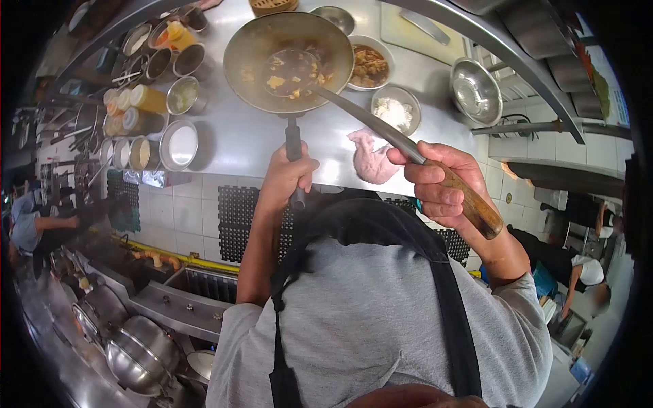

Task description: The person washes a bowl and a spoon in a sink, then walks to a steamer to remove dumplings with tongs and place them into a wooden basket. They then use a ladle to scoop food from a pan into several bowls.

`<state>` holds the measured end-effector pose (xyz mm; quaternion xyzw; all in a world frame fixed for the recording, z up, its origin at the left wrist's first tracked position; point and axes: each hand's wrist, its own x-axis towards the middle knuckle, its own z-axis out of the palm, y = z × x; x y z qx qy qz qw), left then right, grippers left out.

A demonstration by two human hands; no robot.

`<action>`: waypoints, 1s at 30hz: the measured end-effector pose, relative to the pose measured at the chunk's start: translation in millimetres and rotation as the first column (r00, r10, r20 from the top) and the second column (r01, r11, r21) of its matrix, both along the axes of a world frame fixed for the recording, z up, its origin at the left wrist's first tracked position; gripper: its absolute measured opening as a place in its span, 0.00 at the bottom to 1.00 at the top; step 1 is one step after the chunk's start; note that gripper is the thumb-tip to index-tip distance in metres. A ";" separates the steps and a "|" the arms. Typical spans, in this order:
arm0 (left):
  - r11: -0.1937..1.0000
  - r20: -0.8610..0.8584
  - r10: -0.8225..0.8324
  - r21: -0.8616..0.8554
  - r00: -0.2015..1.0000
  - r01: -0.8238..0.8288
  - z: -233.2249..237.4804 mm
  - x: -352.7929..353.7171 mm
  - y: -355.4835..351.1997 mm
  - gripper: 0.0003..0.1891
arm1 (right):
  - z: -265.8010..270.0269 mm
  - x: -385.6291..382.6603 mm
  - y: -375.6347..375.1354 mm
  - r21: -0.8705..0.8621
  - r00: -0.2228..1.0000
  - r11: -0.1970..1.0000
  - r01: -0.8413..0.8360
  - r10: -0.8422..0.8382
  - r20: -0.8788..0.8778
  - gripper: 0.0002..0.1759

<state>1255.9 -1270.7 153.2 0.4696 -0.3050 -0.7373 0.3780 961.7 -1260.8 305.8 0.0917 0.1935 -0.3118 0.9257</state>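
My left hand (291,173) is wrapped round the dark handle of a wok (238,68), which is above the steel table. Bits of yellow, egg-like food (279,81) and a brown residue lie in the wok. In my right hand (445,182) is a long metal cooking utensil (371,121) with a wooden grip. Its far end reaches into the wok, and I cannot make out the shape of its head. A pink cloth (373,160) lies near my right hand. Beyond it are a bowl of white food (394,114) and a bowl of brown food in liquid (369,62).
Seasoning tubs (179,146) and squeeze bottles (146,100) line the table's left side. At the back right, a cleaver (425,27) rests on a cutting board (401,34). A metal colander (476,92) is at the right, under a shelf rail. Other people (586,270) are farther off.
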 end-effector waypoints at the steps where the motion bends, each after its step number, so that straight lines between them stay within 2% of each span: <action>1: 1.000 -0.007 -0.016 -0.005 1.000 0.016 1.5 -2.9 -1.1 0.11 | -0.2 -4.0 1.8 -0.028 1.000 0.999 0.017 -0.017 0.001 0.27; 12: 0.999 0.009 0.047 0.027 0.999 -0.048 6.3 -17.0 -11.7 0.11 | 13.6 -53.3 14.4 -0.192 0.977 0.965 0.180 -0.198 -0.080 0.27; 19: 0.994 0.021 0.107 -0.002 0.994 -0.107 0.7 -0.9 -8.5 0.12 | -29.5 -86.8 11.0 -0.275 0.951 0.940 0.201 -0.255 -0.176 0.24; 22: 0.990 0.031 0.138 -0.004 0.990 -0.138 7.2 9.1 -4.4 0.11 | -62.2 -93.7 7.8 -0.319 0.853 0.943 0.099 -0.245 -0.460 0.20; 23: 0.990 0.041 0.139 0.001 0.989 -0.140 11.5 12.6 -2.5 0.11 | -73.2 -94.2 7.3 -0.311 0.858 0.945 0.100 -0.240 -0.454 0.20; 25: 0.982 -0.014 0.187 0.013 0.982 -0.187 18.8 23.9 1.5 0.10 | -91.0 -92.9 7.8 -0.399 0.688 0.914 -0.075 -0.242 -0.684 0.20; 30: 0.966 -0.090 0.253 -0.027 0.963 -0.256 32.1 61.8 14.7 0.09 | -109.3 -88.3 13.1 -0.424 0.598 0.897 -0.126 -0.272 -0.753 0.17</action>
